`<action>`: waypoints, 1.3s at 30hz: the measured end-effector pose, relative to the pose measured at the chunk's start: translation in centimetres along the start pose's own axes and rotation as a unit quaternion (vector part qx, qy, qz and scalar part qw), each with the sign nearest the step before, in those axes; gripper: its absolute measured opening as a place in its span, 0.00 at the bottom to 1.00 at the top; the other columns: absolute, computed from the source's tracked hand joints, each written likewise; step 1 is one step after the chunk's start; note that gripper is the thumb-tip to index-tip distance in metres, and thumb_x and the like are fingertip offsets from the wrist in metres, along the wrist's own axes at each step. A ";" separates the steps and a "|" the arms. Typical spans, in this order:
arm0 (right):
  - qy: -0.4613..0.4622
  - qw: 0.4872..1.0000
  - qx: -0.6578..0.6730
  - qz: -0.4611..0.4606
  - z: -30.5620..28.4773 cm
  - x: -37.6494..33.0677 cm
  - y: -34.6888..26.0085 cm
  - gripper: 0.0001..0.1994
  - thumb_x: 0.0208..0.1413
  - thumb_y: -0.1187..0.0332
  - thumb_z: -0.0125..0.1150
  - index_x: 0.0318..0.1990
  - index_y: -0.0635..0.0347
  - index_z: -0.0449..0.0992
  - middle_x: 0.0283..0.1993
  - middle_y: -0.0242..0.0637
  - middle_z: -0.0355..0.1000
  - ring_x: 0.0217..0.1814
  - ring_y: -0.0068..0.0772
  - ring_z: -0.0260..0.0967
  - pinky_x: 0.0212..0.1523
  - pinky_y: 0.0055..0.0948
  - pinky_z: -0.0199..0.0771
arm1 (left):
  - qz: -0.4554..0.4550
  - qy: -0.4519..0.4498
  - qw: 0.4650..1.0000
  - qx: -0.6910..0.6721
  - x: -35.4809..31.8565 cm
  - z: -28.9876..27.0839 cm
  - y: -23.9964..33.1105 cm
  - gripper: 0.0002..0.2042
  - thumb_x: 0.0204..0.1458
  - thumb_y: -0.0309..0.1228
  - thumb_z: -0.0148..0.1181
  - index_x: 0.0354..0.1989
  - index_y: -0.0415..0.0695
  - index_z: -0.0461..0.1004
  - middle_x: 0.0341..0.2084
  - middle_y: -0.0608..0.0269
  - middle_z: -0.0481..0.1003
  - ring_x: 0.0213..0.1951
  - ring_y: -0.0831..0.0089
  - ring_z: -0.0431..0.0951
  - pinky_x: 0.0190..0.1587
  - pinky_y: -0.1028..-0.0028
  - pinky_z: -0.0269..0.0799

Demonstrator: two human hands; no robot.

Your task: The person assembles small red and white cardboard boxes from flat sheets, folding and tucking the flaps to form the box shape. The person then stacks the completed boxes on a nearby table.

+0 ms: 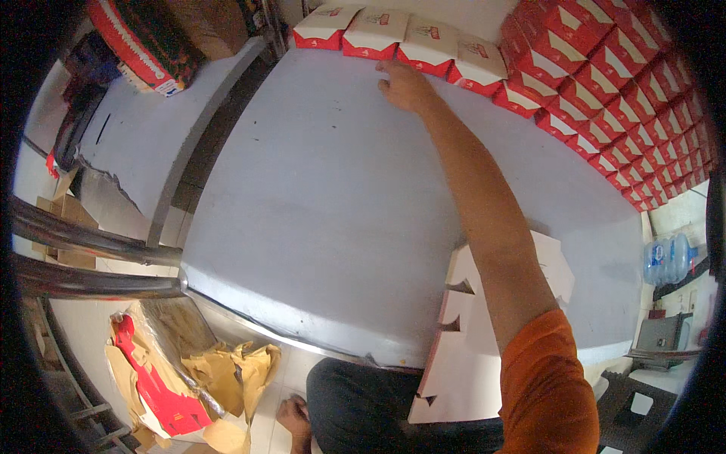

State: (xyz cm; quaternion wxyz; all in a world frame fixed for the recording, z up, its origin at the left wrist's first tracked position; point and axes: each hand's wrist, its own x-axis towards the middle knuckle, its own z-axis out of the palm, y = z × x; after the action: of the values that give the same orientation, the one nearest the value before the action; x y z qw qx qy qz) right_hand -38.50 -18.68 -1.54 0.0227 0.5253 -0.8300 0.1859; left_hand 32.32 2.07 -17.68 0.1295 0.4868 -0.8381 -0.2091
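My right hand reaches across the grey table to its far edge. Its fingers are apart and hold nothing; the fingertips are just in front of a row of red and white folded cartons. The nearest one is a white-topped carton, and I cannot tell whether the fingers touch it. Low in the picture, my left hand hangs beside my dark trouser leg, its fingers dim and partly hidden. A stack of flat white carton blanks with notched edges lies under my right forearm, reaching over the table's near edge.
Many red and white cartons are piled in tiers at the right. Torn brown paper with a red sheet lies at the lower left. Dark rails stand at the left. A blue water bottle is at the far right.
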 end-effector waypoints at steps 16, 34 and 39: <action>0.015 0.989 -0.150 0.011 -5.4 -6.2 5.4 0.18 0.55 0.56 0.58 0.47 0.59 0.73 0.52 0.48 0.71 0.53 0.49 0.70 0.52 0.44 0.70 | -0.013 -0.030 0.999 -0.042 0.4 0.8 -0.1 0.03 0.47 0.28 0.51 0.24 0.45 0.66 0.20 0.58 0.71 0.24 0.54 0.71 0.27 0.59 0.65; 0.148 0.859 0.200 0.447 -14.2 -60.9 -11.1 0.23 0.49 0.64 0.65 0.47 0.75 0.69 0.43 0.64 0.72 0.47 0.59 0.72 0.49 0.43 0.70 | 0.175 -0.185 0.948 -0.191 9.3 -4.9 30.7 0.22 0.53 0.37 0.60 0.50 0.32 0.70 0.36 0.42 0.77 0.40 0.55 0.79 0.46 0.64 0.71; 0.100 0.664 0.620 0.406 -20.6 -72.2 -12.5 0.26 0.47 0.74 0.63 0.56 0.73 0.67 0.52 0.40 0.73 0.54 0.32 0.70 0.56 0.28 0.66 | 0.042 -0.440 0.831 -0.339 2.4 -7.3 30.3 0.28 0.50 0.27 0.63 0.60 0.36 0.62 0.47 0.55 0.74 0.46 0.69 0.73 0.49 0.68 0.70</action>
State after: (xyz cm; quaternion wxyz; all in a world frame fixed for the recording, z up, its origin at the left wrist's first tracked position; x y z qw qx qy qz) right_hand 1.55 45.78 4.30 -0.3033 0.0076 -0.6467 0.6998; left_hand 11.16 11.58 3.21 -0.0873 0.2331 -0.7028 -0.6664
